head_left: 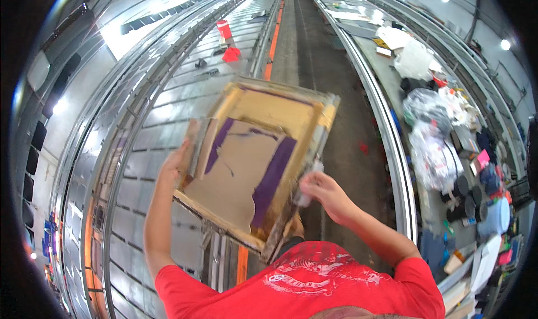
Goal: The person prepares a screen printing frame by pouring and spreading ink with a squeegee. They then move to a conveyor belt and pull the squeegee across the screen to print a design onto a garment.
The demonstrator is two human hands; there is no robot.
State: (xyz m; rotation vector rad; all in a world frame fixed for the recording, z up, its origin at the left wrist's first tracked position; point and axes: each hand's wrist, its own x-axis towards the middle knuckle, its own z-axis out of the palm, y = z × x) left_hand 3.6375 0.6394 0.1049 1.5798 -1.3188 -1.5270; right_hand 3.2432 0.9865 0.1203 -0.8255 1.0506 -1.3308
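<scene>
A rectangular screen frame (328, 109) is held tilted in front of me; its mesh has a pale grey middle, purple bands and a tan border. My left hand (180, 156) grips the left side, beside a short metal bar (199, 148); its fingertips are blurred. On the right side, my right hand (325, 193) is closed on a small whitish item (304, 200) against the frame's edge; I cannot make out what it is.
Long slatted metal tables (140, 195) run away on the left, carrying a red-white cylinder (224, 29) and a red object (231, 54). An aisle (314, 61) runs between them and a right table (399, 170) heaped with plastic bags (431, 151), buckets (492, 217) and other clutter.
</scene>
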